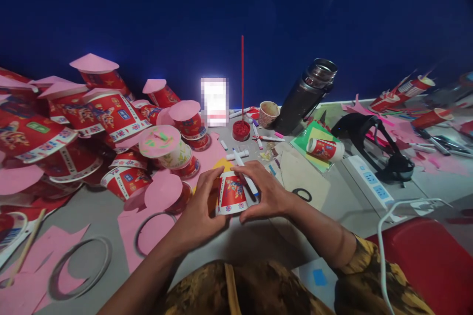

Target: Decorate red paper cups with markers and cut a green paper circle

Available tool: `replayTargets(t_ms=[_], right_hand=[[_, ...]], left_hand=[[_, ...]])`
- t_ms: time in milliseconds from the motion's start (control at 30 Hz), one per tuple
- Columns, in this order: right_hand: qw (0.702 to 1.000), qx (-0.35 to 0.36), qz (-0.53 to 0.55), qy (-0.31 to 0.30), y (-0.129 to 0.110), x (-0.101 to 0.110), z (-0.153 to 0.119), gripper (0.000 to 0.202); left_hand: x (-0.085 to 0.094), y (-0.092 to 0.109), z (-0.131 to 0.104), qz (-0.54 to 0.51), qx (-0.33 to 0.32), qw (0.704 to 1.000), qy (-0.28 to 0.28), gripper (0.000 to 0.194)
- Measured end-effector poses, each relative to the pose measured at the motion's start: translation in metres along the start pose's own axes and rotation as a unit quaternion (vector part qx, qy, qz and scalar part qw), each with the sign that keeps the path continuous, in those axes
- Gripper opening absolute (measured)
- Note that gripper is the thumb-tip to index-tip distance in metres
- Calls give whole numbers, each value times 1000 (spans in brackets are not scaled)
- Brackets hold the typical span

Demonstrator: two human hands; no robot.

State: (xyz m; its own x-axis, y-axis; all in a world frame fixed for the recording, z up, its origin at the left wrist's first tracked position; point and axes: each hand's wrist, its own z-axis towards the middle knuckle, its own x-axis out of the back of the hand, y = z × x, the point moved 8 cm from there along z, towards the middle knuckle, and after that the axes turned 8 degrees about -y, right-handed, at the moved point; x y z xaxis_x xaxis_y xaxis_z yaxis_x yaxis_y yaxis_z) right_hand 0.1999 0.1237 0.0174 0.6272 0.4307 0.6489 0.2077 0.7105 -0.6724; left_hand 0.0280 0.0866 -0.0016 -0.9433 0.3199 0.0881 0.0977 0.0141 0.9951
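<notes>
A red and white paper cup (233, 194) stands upside down between my two hands, its wide rim down. My left hand (207, 205) curves round its left side, thumb and fingers against the cup. On the other side my right hand (266, 192) holds a white marker (246, 177), which slants across the cup's upper right, and its fingers reach round the cup's right edge. Behind the cup lies a piece of yellow paper (222, 164). Another white marker (237, 154) rests just beyond my hands.
Many red cups with pink paper discs (120, 113) crowd the left. A black thermos (306, 96), a paper cup (269, 114) and a red pot with a stick (241, 130) stand behind. Rightward are a power strip (369, 182) and black headgear (380, 152); tape rings (59, 275) lie front left.
</notes>
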Motion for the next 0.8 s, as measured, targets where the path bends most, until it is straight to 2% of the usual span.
replayTargets(t_ms=[133,267,367,533,667,800], right_hand=[[991,-39,119,51,13,12,-5,109],[971,-86,209,81,30,12,-10,97],[967,-128,193,109,36,10,-12,78],[951,-172,154,204,38,19,-18,33],[933,-190,184,246,43,21,-22,37],[941,-186,176,222,44,17,-20,38]], left_hand=[[-3,-9,-2,-142,-2,990,-8,87],[-16,-21,-4,-293,27,955,-37,84],[-17,-24,-4,-336,35,941,-25,87],[-10,-33,-6,-389,79,917,29,90],[-14,-36,-5,-478,94,874,4,74],[-24,-35,-5,-573,101,812,-41,63]])
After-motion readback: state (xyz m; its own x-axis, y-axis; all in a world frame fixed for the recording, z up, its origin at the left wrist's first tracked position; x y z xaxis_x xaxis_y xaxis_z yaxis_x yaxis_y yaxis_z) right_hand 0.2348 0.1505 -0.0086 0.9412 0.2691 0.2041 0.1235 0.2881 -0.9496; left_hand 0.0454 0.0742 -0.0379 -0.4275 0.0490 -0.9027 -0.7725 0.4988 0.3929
